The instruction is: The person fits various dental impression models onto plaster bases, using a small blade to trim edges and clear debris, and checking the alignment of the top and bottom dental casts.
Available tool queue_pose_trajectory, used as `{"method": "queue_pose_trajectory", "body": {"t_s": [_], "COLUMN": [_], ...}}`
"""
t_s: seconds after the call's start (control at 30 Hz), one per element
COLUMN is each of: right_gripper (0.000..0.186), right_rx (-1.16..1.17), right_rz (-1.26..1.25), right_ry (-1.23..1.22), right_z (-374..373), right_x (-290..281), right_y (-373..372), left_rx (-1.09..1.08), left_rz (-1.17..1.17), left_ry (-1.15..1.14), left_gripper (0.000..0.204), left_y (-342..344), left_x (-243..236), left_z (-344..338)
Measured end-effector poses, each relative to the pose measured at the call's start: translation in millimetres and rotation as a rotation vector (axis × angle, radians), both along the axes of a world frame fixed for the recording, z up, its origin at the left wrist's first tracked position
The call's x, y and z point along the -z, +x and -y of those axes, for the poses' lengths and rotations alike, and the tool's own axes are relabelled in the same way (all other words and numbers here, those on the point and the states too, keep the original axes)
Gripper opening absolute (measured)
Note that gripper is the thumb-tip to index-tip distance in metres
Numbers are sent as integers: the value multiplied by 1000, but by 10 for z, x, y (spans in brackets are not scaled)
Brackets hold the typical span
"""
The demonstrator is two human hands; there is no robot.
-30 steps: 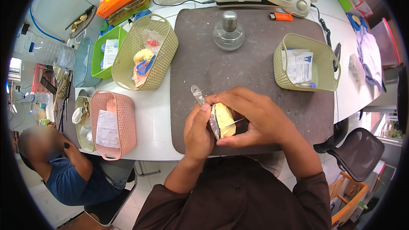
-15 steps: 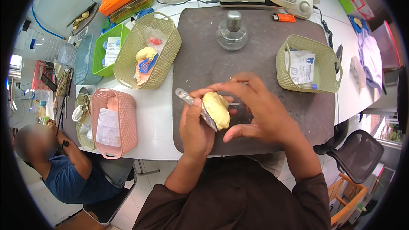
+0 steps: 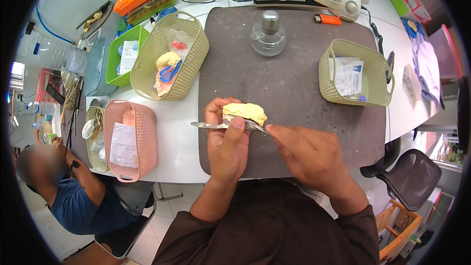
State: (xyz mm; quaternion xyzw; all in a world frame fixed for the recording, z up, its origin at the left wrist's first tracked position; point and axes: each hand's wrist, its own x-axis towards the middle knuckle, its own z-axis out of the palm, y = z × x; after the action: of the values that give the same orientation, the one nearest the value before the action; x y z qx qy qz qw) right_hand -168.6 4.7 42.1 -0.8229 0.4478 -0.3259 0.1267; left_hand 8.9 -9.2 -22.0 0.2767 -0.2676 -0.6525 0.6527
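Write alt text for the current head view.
A person's left hand holds a yellow lump on a handled tray above a brownish mat, while the right hand holds a thin tool at the tray's right end. A glass bottle stands beyond; at left are a pink basket and a seated person in blue.

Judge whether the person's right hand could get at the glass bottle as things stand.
Probably yes: the right hand has a free way across the dark mat to the glass bottle, passing right of the yellow piece. It seems to pinch a thin tool, which it might first set down.
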Motion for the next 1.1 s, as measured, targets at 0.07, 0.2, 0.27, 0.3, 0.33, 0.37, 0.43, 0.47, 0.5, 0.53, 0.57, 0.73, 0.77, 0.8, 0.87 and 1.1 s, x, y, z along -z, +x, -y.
{"method": "queue_pose_trajectory", "body": {"t_s": [0.07, 0.2, 0.27, 0.3, 0.33, 0.37, 0.43, 0.47, 0.5, 0.53, 0.57, 0.73, 0.77, 0.8, 0.87, 1.1], "right_gripper": [40, 38, 37, 37, 37, 38, 38, 38, 38, 34, 30, 12, 13, 15, 15, 15], "right_rx": [9, 6, 15, 19, 23, 26, 30, 30, 31, 25, 20, 11, 2, -6, -23, -52], "right_rz": [7, -73, -146, -182, -189, -197, -176, -149, -121, -104, -87, 101, 129, 157, 176, 273], "right_ry": [-9, -47, -75, -90, -117, -144, -165, -157, -150, -122, -95, 164, 246, 329, 375, 481], "right_z": [0, -29, -36, -38, -35, -26, -17, -14, -11, -5, 5, 41, 56, 71, 93, 144], "right_x": [-8, -5, -22, -28, -24, -13, 26, 59, 90, 130, 169, 107, 72, 49, 35, 27], "right_y": [-5, -24, -23, -18, -8, 10, 46, 64, 73, 73, 68, 76, 59, 46, 29, 13], "left_rx": [-30, -108, -146, -165, -165, -164, -167, -169, -172, -176, -180, -169, -158, -147, -137, -116], "left_rz": [21, 194, 265, 301, 322, 343, 378, 392, 407, 425, 443, 488, 488, 488, 476, 495], "left_ry": [-1, -77, -108, -122, -146, -169, -198, -204, -211, -202, -194, -189, -189, -188, -198, -187], "left_gripper": [40, 43, 48, 51, 51, 52, 53, 53, 53, 52, 52, 51, 51, 51, 53, 53], "left_y": [-15, -35, -65, -75, -76, -74, -64, -57, -54, -55, -62, -52, -43, -34, -22, -6], "left_x": [-20, -48, -71, -75, -68, -51, -28, -20, -18, -23, -35, -58, -55, -52, -35, -31], "left_z": [-9, -29, -28, -27, -27, -25, -24, -27, -29, -37, -45, -56, -59, -60, -54, -47]}}
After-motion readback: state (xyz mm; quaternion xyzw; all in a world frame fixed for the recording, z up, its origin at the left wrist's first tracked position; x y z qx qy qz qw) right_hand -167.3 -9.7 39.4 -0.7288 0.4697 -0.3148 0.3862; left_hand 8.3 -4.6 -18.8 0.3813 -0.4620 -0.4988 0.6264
